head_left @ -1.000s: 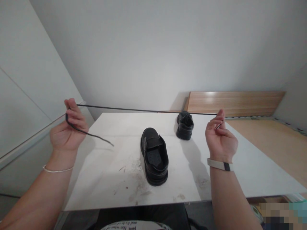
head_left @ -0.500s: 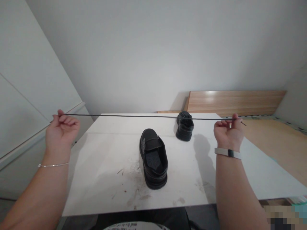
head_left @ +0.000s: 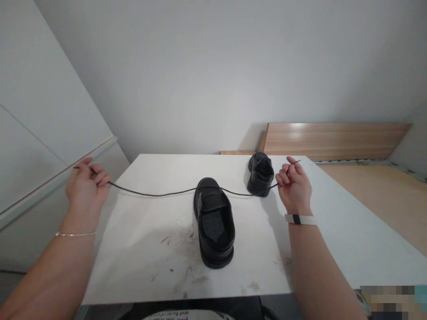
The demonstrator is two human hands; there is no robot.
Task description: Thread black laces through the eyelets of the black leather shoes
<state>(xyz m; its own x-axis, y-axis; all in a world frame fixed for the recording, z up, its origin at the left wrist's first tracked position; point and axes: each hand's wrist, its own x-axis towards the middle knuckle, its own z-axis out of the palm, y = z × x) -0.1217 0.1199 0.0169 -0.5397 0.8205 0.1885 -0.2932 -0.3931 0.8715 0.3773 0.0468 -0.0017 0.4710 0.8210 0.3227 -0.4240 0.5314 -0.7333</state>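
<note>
A thin black shoelace sags between my two hands, its middle passing over the front of a black shoe. My left hand is closed on one end, with a short tip poking out past the fingers. The other end is pinched in my right hand, its tip sticking out to the upper right. The near shoe stands on the white table with its toe pointing away from me; no lace shows in it. Farther back, a second black shoe sits close to my right hand, partly crossed by the lace.
Brown smudges and small dirt crumbs mark the white table left of the near shoe. A wooden board stands behind on the right, above a beige surface. White panels rise on the left.
The shoelace was stretched straight above the shoes and now hangs slack, lower, across the near shoe's front. My right hand has moved left; my left hand has shifted slightly down.
</note>
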